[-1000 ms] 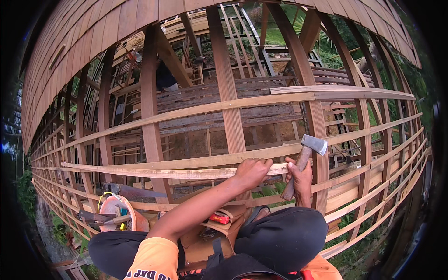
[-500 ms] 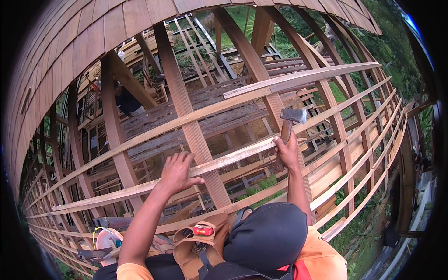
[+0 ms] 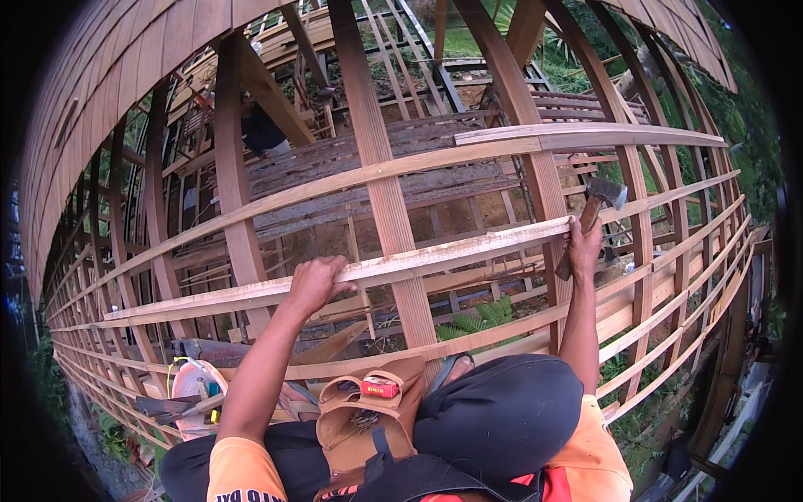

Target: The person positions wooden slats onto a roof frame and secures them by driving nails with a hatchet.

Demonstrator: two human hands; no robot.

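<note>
My left hand (image 3: 316,284) is closed round a pale, weathered wooden batten (image 3: 468,245), which lies across the dark rafters. In my right hand (image 3: 583,243) is a hatchet (image 3: 604,194), gripped by its wooden handle, with its dark head upward and a shiny edge to the right. That hand is also against the batten's right end; whether its fingers pinch the wood is hard to tell. Between my knees sits a tan leather tool pouch (image 3: 368,418) with a small red box (image 3: 380,387) and what look like nails inside.
Wooden shingles (image 3: 125,75) cover the upper left. Rafters (image 3: 368,109) and several fixed battens (image 3: 276,194) form an open grid, with the ground far below. A pink bucket (image 3: 194,383) with tools and a handsaw (image 3: 163,407) stands at lower left. Another person (image 3: 261,127) is below.
My left hand has closed from spread fingers onto the batten. My right hand still holds the hatchet at the batten's end. The whole view has shifted, so the scene sits further right.
</note>
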